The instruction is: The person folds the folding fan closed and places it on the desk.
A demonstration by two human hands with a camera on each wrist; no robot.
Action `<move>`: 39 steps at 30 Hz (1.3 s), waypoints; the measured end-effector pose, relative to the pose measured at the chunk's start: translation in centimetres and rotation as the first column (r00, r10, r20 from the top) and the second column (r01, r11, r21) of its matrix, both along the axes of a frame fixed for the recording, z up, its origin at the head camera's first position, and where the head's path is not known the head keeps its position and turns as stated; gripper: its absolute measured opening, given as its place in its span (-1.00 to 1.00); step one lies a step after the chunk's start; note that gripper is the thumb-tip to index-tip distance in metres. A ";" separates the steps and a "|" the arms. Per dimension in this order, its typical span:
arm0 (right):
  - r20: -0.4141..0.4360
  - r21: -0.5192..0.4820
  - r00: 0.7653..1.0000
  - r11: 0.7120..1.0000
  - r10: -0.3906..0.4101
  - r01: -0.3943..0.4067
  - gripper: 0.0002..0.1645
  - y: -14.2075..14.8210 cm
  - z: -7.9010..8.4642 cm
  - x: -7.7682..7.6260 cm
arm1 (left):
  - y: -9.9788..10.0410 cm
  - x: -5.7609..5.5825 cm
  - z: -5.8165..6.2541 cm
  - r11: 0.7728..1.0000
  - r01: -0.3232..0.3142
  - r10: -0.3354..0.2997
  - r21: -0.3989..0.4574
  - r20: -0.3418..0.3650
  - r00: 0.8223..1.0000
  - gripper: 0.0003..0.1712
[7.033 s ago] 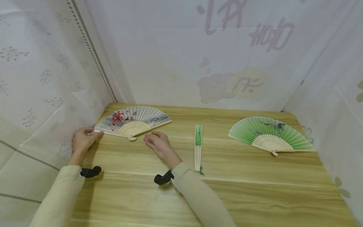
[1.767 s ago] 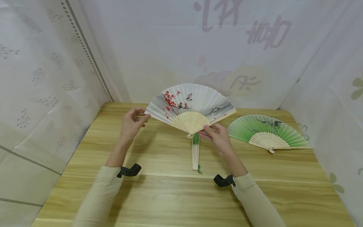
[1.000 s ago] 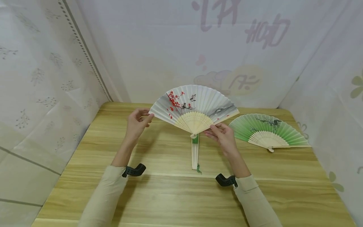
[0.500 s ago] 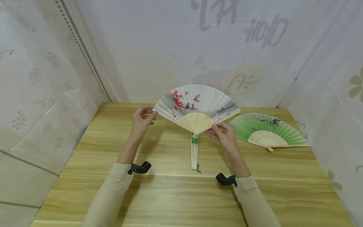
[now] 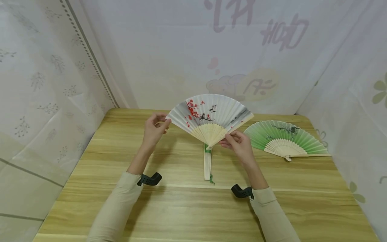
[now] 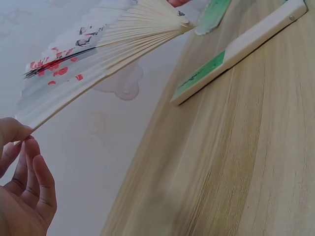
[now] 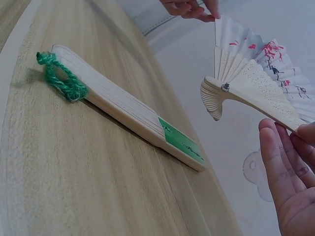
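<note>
Spread wide between both hands is a white and grey folding fan with red blossoms and small birds, raised above the table. My left hand pinches the tip of its left outer rib between thumb and fingers. On the other side my right hand pinches the right outer rib, not far from the pivot. Below the raised fan lies a folded green fan, its top partly hidden in the head view, with a green cord at its base. An open green fan rests to the right of my right hand.
The wooden table has its far edge against a pale printed curtain. Another patterned curtain hangs along the left side. Each wrist carries a black camera mount, such as the left mount.
The blossom fan lay at the table's left; both hands have since lifted it to the middle. Over the last second it shifted slightly right and dipped a little. The green fans stayed put.
</note>
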State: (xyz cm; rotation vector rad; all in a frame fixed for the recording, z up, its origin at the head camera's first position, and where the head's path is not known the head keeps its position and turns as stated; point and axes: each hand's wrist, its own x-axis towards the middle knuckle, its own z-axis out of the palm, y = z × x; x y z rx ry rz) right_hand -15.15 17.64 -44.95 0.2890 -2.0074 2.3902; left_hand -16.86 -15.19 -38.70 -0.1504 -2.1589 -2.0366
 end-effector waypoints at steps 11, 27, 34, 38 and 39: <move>-0.017 0.040 0.998 0.997 0.064 -0.063 -0.71 -0.3 0.0 -0.1 | 0.4 -0.3 0.2 1.000 0.004 -0.004 -0.027 -0.004 1.000 -0.64; -0.022 0.076 0.996 0.994 0.082 -0.080 -0.73 -0.4 0.3 -0.1 | 1.0 -2.3 -1.8 1.000 0.022 -0.022 -0.003 -0.052 0.998 -0.66; -0.044 0.105 0.993 0.989 0.108 -0.103 -0.75 -0.6 0.3 -0.1 | 1.3 -2.4 -2.1 1.000 0.013 -0.014 -0.011 -0.067 0.998 -0.69; -0.041 0.117 0.992 0.987 0.117 -0.111 -0.77 -0.8 0.3 -0.1 | 1.3 -2.4 -2.2 1.000 0.014 -0.015 -0.010 -0.071 0.997 -0.70; -0.043 0.120 0.992 0.986 0.119 -0.113 -0.77 -0.8 0.3 -0.1 | 1.3 -2.4 -2.2 1.000 0.012 -0.013 -0.009 -0.070 0.997 -0.70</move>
